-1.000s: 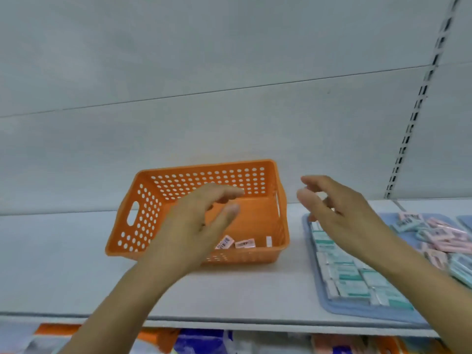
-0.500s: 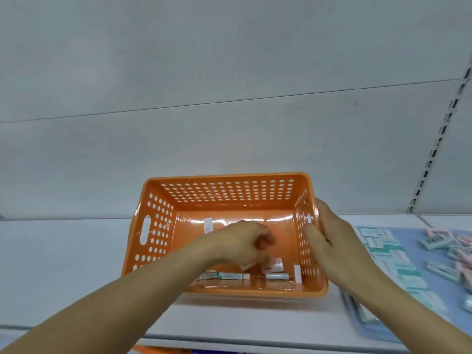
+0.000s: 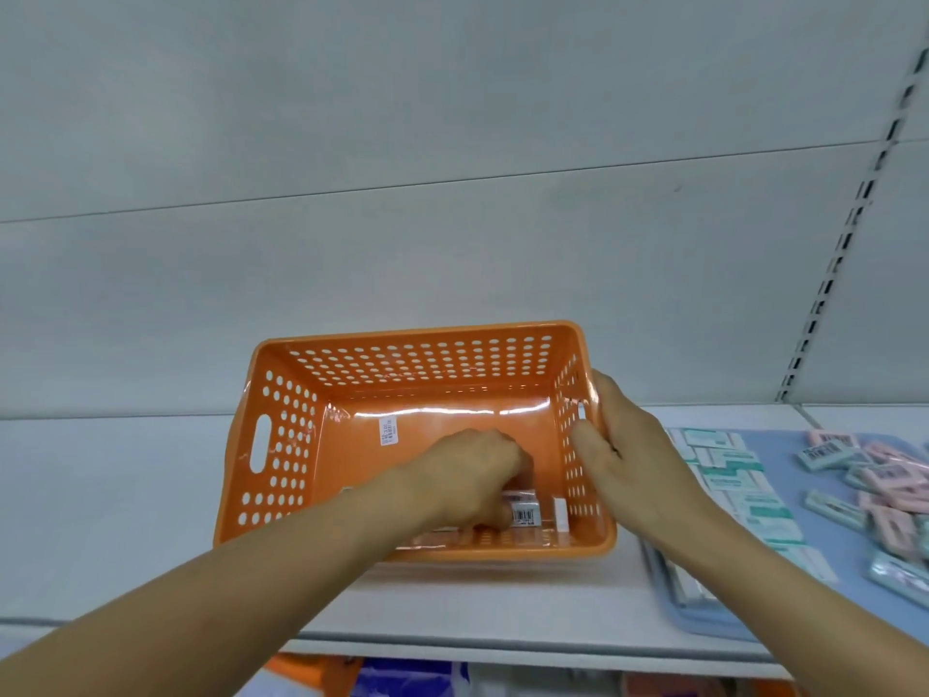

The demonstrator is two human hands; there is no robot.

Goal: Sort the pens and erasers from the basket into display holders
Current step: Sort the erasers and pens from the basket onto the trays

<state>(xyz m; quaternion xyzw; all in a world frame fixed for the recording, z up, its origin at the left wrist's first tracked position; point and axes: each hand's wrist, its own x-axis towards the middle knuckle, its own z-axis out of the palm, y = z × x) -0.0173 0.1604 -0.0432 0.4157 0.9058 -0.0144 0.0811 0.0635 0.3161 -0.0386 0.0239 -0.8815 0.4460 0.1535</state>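
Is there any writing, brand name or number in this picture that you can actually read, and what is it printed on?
No text here can be read.
Sticker on the floor of the orange basket: print too small.
Barcode label on the eraser by the left hand: bars show, digits blurred.
Teal-and-white packs on the blue tray: lettering blurred.
Pink and teal erasers: barcodes only, unreadable.

Orange basket (image 3: 402, 364) (perforated), pink and teal erasers (image 3: 890, 487)
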